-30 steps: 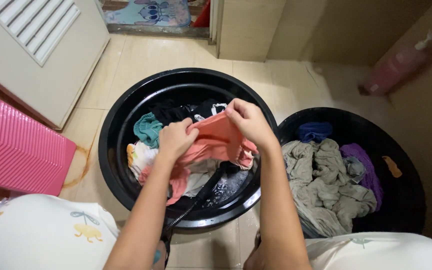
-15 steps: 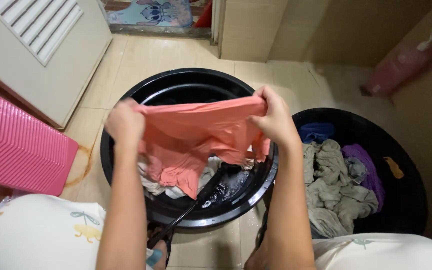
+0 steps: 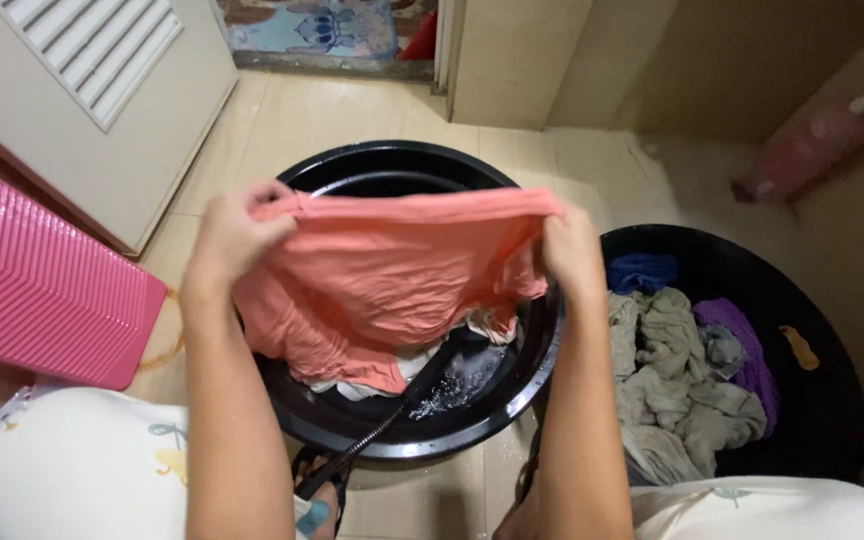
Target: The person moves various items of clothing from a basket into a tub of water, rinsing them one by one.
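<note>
While the stretched coral garment [image 3: 392, 275] hides most laundry in the black tub [image 3: 512, 385], the left hand [image 3: 235, 235] and right hand [image 3: 570, 250] pinch its upper edge closed. A second tub [image 3: 812, 400] with grey clothes [image 3: 677, 385] stands just beside.

Beige tiled floor [image 3: 352, 120], louvred door [image 3: 102, 90], tan walls [image 3: 672, 60].

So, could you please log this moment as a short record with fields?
left hand: grips one top corner of the coral garment
right hand: grips the other corner
garment: spread wide over the near black tub
second tub: grey and purple clothes
floor: pink washboard, pink pump bottle
</note>
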